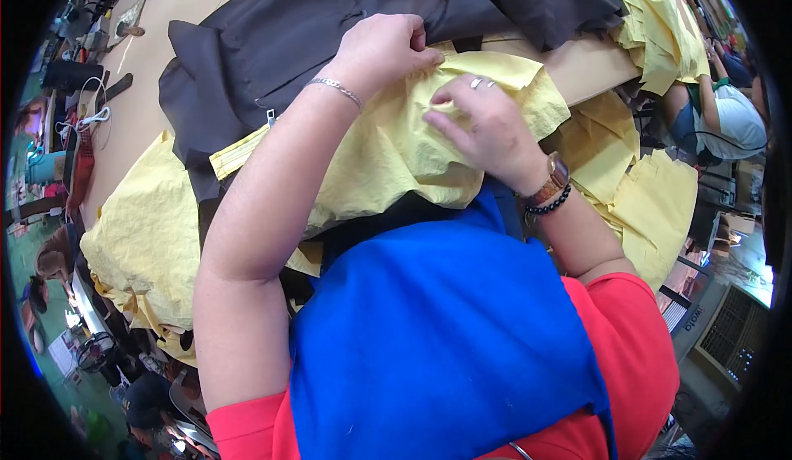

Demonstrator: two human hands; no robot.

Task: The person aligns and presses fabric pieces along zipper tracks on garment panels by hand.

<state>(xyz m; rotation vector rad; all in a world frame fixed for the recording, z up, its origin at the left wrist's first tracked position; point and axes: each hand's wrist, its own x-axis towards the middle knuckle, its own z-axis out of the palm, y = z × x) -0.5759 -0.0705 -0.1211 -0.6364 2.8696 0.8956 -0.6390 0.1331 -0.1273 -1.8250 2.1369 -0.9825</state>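
My left hand (pixel 384 46), with a chain bracelet at the wrist, pinches the upper edge of a piece of crinkled yellow fabric (pixel 371 163) where it meets a dark cloth (pixel 280 47). Just right of it, my right hand (pixel 488 126) is over the same yellow fabric, thumb and index finger apart, nothing visible between them. It wears rings, a watch and a beaded bracelet. A yellow zipper (pixel 238 153) with a metal pull (pixel 271 117) shows along the dark cloth's lower edge, left of my forearm, which hides part of it.
The work table (pixel 124 105) has a brown surface. More yellow fabric hangs at its left edge (pixel 148 229) and lies stacked at the upper right (pixel 660 23). White cord (pixel 99 115) lies at left. Another person (pixel 726 117) is at the far right.
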